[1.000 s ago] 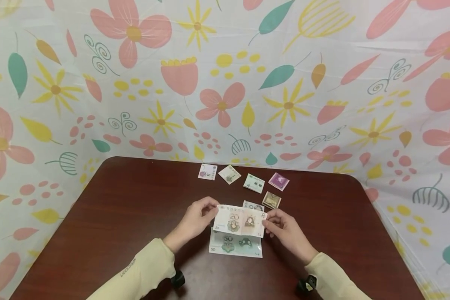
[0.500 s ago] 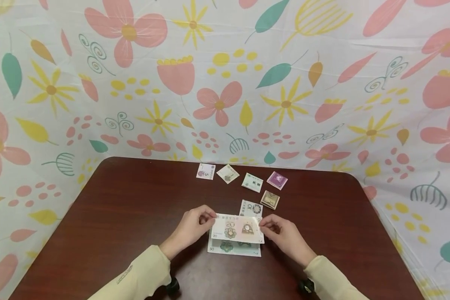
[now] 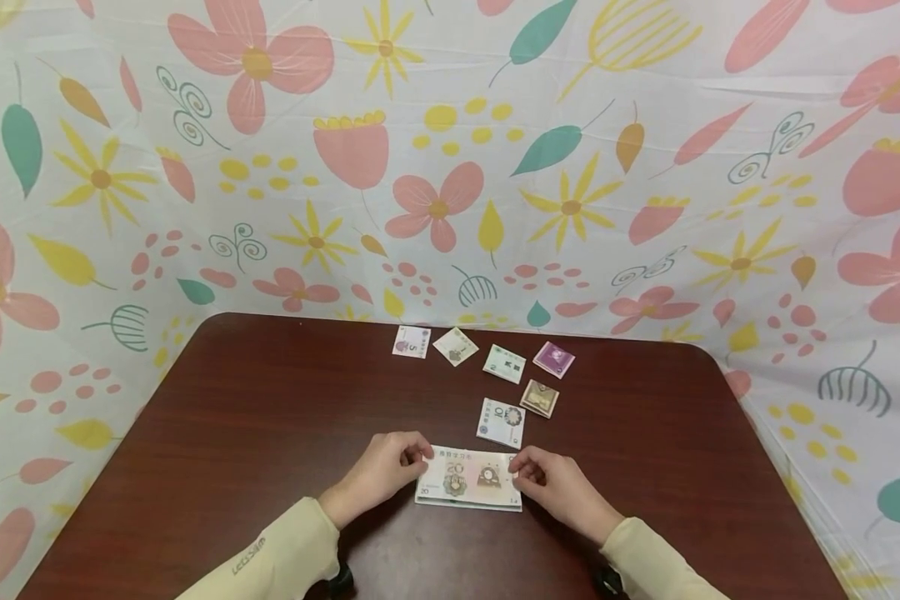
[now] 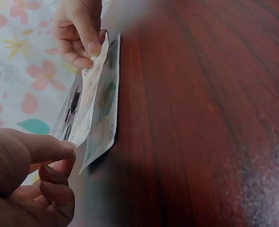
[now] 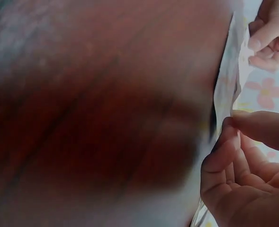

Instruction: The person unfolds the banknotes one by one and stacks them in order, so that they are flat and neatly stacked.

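My left hand [image 3: 378,471] and right hand [image 3: 562,487] pinch a pale 20 banknote [image 3: 468,471] by its opposite ends, between thumb and fingers. The note lies almost flat over a green 50 banknote [image 4: 105,111], covering nearly all of it in the head view. Only a thin strip of the 50 shows along the near edge there. In the left wrist view the 20 bows a little, with a gap between the two notes. The right wrist view has my right thumb and fingers [image 5: 229,123] right at the note's edge.
Just beyond the pair lies a 10 note [image 3: 501,422], close to a small folded brown note [image 3: 540,398]. Along the table's far side are folded notes: a 5 [image 3: 411,342], a pale green one [image 3: 456,347], a 2 [image 3: 505,363] and a purple one [image 3: 554,359]. A floral cloth [image 3: 435,125] hangs behind.
Both hands have brought the 20 note down and nearer, onto the 50 note, which is now mostly covered. The 10 note behind has come fully into view.
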Demonstrator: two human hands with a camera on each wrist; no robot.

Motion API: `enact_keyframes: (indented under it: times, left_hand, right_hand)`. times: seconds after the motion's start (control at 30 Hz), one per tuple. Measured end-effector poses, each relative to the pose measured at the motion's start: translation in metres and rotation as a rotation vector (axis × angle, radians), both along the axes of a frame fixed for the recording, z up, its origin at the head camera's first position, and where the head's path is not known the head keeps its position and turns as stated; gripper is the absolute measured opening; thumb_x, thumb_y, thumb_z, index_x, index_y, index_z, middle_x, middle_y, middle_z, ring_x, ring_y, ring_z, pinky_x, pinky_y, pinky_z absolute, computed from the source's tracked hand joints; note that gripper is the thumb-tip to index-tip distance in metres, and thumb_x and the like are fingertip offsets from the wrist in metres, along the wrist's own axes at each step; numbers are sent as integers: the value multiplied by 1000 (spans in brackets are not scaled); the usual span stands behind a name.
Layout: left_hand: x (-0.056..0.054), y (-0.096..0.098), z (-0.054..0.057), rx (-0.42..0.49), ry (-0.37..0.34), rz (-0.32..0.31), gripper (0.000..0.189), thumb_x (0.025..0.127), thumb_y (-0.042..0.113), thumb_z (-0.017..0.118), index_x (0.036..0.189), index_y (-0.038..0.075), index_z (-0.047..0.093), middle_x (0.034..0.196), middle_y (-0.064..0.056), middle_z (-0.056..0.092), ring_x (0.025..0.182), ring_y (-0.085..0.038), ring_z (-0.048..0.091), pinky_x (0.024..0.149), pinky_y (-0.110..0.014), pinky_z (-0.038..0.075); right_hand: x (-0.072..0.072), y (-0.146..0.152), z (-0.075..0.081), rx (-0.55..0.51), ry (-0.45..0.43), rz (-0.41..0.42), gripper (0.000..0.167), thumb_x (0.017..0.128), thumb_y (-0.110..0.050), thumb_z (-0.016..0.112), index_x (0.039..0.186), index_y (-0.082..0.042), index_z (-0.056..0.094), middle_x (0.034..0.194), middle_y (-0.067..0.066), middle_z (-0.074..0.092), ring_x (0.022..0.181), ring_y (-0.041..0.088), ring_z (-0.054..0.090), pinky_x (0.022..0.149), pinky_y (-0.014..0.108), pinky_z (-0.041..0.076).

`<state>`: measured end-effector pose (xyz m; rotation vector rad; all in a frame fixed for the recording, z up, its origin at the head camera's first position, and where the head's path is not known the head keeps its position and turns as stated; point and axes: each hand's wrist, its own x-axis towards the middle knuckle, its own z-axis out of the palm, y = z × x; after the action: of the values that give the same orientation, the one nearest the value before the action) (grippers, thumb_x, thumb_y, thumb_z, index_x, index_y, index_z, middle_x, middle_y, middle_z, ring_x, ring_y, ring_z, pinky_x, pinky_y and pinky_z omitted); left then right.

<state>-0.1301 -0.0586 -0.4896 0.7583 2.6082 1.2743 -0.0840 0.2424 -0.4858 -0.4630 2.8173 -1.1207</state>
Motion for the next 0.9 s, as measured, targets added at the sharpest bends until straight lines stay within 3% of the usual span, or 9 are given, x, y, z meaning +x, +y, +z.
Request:
enact_keyframes:
  times: [0.2,0.43,0.77,0.9]
  left_hand:
    - [1,2,-4,-11,29,-18,13,87,-6,71,92,6,73,78,4,64,68,-4,53,64,-23,47]
    - [5,4,-7,-101,84,-22,14,87,-7,72,92,7,73,79,3,61,72,-11,56,66,-25,46]
    - [6,3,-5,-134,98,-18,15,89,-5,73,92,10,73,79,5,56,74,-9,55,67,-26,47]
    - [9,4,-6,-175,138,-13,15,87,-2,75,92,12,73,81,4,55,76,-11,53,68,-28,46]
  right_hand:
    - [0,-3,-3,38,-14,-5,14,90,-3,74,97,-14,69,79,-12,63,71,-2,55,66,23,49]
    - [-1,-6,-3,63,-3,8,14,90,-1,74,97,-12,69,78,-11,62,70,-2,53,65,23,48]
    - [-1,-12,1,94,-14,0,14,90,1,73,95,-11,68,75,-11,57,67,-2,48,63,23,45]
    - [1,-12,1,114,-21,-9,15,88,1,74,94,-11,68,74,-11,54,66,-2,45,61,23,43]
